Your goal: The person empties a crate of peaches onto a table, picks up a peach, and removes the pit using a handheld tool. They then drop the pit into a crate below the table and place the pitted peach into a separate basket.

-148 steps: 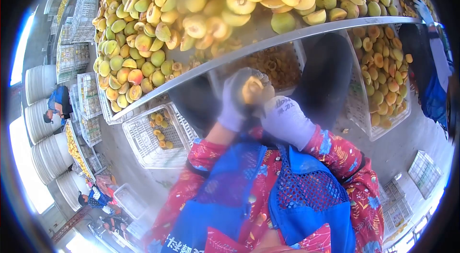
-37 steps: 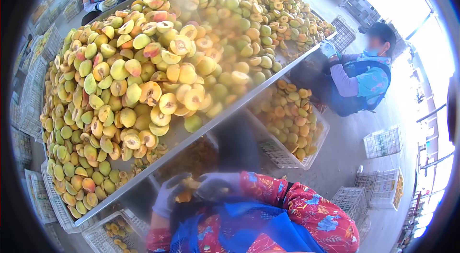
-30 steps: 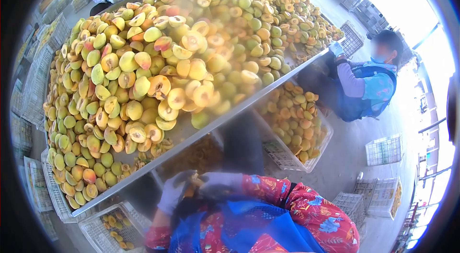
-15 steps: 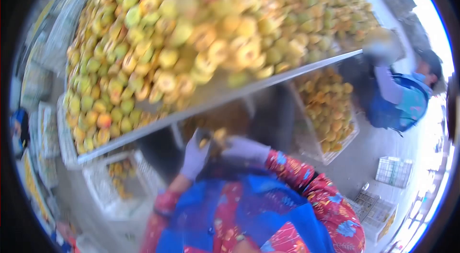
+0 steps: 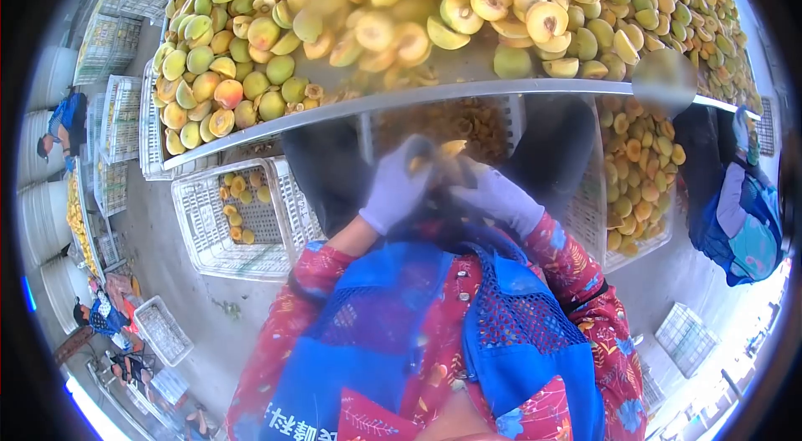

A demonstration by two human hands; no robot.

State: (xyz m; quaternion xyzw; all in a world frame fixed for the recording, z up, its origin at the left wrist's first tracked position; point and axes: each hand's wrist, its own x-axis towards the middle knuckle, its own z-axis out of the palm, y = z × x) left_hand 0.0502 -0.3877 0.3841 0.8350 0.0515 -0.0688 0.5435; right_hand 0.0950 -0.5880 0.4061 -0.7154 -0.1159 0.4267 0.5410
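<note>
My left hand [image 5: 397, 186], in a pale lilac glove, is closed near my chest around something dark and blurred. Close to its right, my right hand [image 5: 494, 195], gloved alike, has its fingers bent at a yellow fruit piece [image 5: 453, 149]. A smear on the view blurs both sets of fingertips. Beyond the hands runs the metal edge [image 5: 401, 98] of a table heaped with halved yellow-green fruit [image 5: 547, 21]. Below that edge, between my knees, lies a container of brownish pieces [image 5: 476, 125].
A white crate [image 5: 196, 228] with a few fruit halves stands at the left. On the right is a fuller crate [image 5: 639, 253] of fruit. A co-worker [image 5: 743, 220] sits at the far right. Other people and stacked crates [image 5: 109, 48] are at the left.
The view has turned, so the table edge looks more level and the crates sit higher. Both hands now appear higher and further right, still close together.
</note>
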